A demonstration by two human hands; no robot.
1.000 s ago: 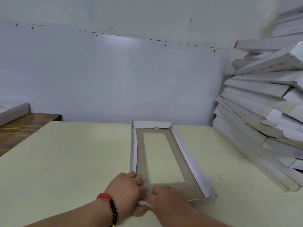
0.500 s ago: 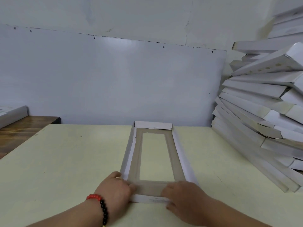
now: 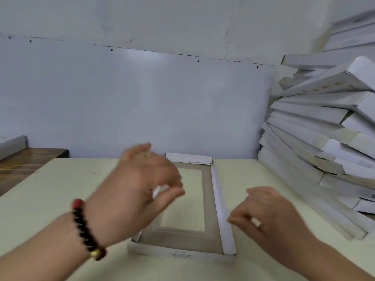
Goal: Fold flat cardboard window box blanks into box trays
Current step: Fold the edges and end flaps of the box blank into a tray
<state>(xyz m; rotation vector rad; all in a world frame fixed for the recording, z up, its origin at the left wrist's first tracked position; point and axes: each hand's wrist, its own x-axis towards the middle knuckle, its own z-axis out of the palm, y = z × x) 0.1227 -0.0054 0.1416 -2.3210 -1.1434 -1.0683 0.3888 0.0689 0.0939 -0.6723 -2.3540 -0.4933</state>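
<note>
A long white cardboard window box tray (image 3: pixel 219 199) lies lengthwise on the pale yellow table (image 3: pixel 56 199), grey inside, with a rectangular window cut in its floor. Its far end wall, near end wall and right long wall stand upright. My left hand (image 3: pixel 138 185), with a bead bracelet on the wrist, is blurred over the left long wall; its thumb and fingers pinch the white top edge of that wall. My right hand (image 3: pixel 269 218) hovers just right of the right long wall, fingers loosely curled, fingertips close to the wall and holding nothing.
A tall, leaning pile of folded white trays (image 3: pixel 316 138) fills the right side of the table up to the wall. A white panel (image 3: pixel 142 102) stands against the wall behind. A brown wooden table (image 3: pixel 24 161) with a white box (image 3: pixel 10 144) adjoins at the left.
Both hands have left the tray's near end wall. The left rose forward onto the left long wall; the right moved out beside the right wall. The near end wall now stands.
</note>
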